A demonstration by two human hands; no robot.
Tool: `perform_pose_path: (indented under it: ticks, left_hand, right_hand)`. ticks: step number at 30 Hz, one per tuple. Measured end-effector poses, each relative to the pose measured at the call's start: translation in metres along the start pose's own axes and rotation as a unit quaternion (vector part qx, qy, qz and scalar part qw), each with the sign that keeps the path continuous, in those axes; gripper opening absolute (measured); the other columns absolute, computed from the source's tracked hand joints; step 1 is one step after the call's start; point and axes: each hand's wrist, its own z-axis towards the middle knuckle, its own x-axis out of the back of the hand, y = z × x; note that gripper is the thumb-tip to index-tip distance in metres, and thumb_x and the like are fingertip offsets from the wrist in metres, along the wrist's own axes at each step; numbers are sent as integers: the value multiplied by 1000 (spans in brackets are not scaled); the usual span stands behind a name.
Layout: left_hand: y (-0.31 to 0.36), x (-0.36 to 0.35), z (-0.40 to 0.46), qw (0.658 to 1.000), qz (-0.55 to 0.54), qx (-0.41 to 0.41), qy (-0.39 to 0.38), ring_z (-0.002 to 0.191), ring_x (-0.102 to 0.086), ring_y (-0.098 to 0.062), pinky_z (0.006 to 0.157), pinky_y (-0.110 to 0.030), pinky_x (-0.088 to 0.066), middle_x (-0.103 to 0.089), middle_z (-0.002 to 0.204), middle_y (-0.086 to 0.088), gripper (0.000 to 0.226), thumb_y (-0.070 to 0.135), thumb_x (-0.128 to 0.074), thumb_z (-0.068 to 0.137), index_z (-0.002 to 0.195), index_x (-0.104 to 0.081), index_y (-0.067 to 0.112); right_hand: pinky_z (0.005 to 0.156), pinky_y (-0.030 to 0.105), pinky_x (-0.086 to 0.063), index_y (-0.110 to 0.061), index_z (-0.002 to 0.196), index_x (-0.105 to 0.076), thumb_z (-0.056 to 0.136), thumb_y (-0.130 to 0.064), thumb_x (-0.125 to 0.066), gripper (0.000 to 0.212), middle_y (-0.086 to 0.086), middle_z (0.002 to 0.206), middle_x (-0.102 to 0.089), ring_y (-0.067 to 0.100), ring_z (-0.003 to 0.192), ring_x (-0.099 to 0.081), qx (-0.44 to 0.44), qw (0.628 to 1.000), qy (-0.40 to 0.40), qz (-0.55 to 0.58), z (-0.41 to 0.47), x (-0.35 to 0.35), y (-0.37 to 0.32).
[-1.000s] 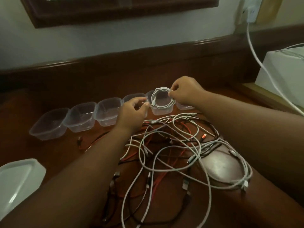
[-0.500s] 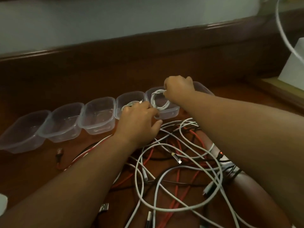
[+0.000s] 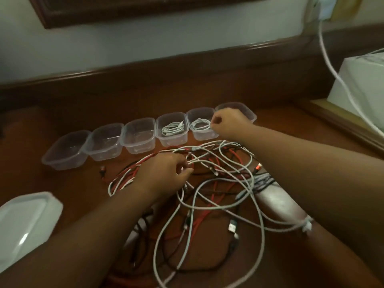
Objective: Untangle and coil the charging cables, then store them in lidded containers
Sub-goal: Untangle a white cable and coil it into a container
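Dark brown polished wood [image 3: 62, 113] made the work surface, with a pale wall behind it at twelve o'clock.

At one o'clock, the right hand [image 3: 229, 124] was curled into a loose fist just at the rim of the fifth clear plastic container [image 3: 202, 136]. Its fingers were beside the coiled white charging cable [image 3: 200, 124] lying inside this container; I could not tell if they pinched the coil or only touched it. Probably the hand was there to settle the coil so that it would not spring open.

Near the centre, the left hand [image 3: 164, 175] lay on the tangled heap of white, red and black cables [image 3: 218, 183], fingers bent around a white strand [image 3: 195, 162] at its tips. It seemed to choose the next cable to pull free.

Outward from the hands, six open containers stood in a row from nine to one o'clock, touching side by side, probably so that each cable gets its own box. The fourth container [image 3: 171, 140] held another white coil [image 3: 173, 128]. The three containers on the left [image 3: 104, 146] looked empty, and the sixth one [image 3: 248, 113] was partly hidden behind the right hand.

At eight o'clock a pale translucent lid [image 3: 27, 221] waited. At two o'clock a white box [image 3: 361, 80] stood, and a white cord [image 3: 324, 48] ran up to a wall socket.
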Motion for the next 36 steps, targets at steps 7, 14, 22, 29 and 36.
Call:
perform_pose_path:
  ticks: [7, 14, 22, 29, 36]
  left_hand:
    - [17, 1, -56, 998, -2, 23, -52, 95, -61, -12, 81, -36, -55, -61, 105, 12, 27, 49, -64, 88, 110, -69, 33]
    - [37, -2, -92, 997, 15, -57, -51, 91, -54, -13, 77, -35, -51, -58, 98, 9, 23, 49, -64, 87, 97, -62, 29]
    - [48, 39, -85, 985, -64, -68, 143, 84, -50, -14, 75, -35, -41, -57, 85, 12, 5, 33, -58, 90, 87, -58, 29]
    - [39, 63, -77, 965, -194, 72, 163, 67, -53, -8, 59, -22, -41, -57, 74, 5, 10, 19, -58, 97, 88, -61, 17]
    - [60, 90, -80, 860, -434, 199, 178, 57, -56, -14, 52, -26, -44, -64, 77, -7, 38, 37, -40, 106, 86, -62, 14]
  right_hand:
    - [71, 28, -48, -26, 97, -63, 93, -31, -63, 6, -3, 98, -62, 15, 91, -59, 48, 992, -118, -15, -114, -6, -16]
    - [87, 36, -52, -19, 116, -64, 92, -38, -64, 30, 1, 113, -66, 20, 99, -62, 72, 982, -172, -22, -182, -15, -16]
    - [60, 26, -43, -21, 88, -61, 100, -28, -53, 16, 0, 81, -60, 14, 73, -55, 58, 988, -68, 127, -199, 19, -31]
    - [68, 34, -45, -11, 93, -58, 104, -23, -39, 25, 12, 88, -66, 21, 76, -60, 20, 824, 89, 559, -200, 84, -65]
    - [52, 23, -39, -16, 89, -55, 101, -26, -51, 16, 2, 73, -56, 11, 57, -46, 5, 871, 31, 490, -202, 86, -64]
